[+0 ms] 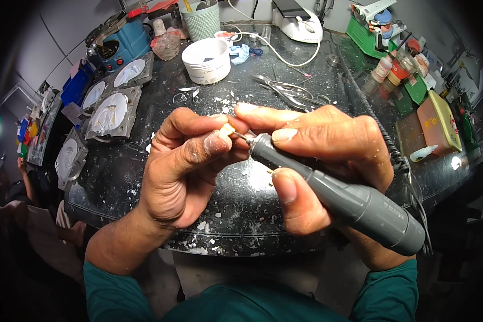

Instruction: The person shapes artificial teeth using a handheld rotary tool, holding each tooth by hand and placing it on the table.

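Observation:
My left hand (180,166) pinches a small cream and yellowish piece (226,130) between thumb and fingertips at the centre of the view. My right hand (333,145) grips a dark grey rotary handpiece (362,206) with a coiled black cord (400,161). Its thin metal bit meets or lies very close to the piece, and the exact contact is too small to tell. Beyond my hands, metal pliers (284,90) lie near a white tub (205,64) on the black worktop (118,190), which is speckled with white debris.
Metal moulds with white plaster (111,115) line the left, near a blue machine (123,37). A white device (298,24) and a mint cup (201,21) stand at the back. Green bins (367,40) and a yellow box (441,121) are right. Another person's arm (27,180) shows far left.

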Demonstrator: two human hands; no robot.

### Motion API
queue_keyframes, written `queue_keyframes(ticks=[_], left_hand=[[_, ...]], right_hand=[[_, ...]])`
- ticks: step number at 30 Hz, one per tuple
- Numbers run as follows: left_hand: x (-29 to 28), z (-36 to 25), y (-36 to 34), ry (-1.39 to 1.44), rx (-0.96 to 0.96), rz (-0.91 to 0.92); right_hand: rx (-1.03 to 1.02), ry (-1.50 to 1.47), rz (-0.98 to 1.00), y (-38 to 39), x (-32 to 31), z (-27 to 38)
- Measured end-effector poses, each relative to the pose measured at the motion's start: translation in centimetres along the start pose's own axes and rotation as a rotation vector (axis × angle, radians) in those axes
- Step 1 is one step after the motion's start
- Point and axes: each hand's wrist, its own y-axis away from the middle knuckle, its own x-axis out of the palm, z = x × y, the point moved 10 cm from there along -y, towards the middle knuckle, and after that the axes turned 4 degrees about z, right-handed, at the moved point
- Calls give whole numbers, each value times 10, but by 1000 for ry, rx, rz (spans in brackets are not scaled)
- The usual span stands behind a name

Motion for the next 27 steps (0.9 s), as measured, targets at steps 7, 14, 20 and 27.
queue_keyframes(ticks=[7,14,20,27], left_hand=[[1,0,1,-6,6,11],[1,0,0,-8,2,16],[1,2,0,11,-10,16],[1,3,0,19,-9,20]], right_hand=[[-25,15,24,-1,0,1],[6,1,20,1,0,-3],[-6,-9,-8,2,1,-2],[-31,12,7,2,1,-2]])
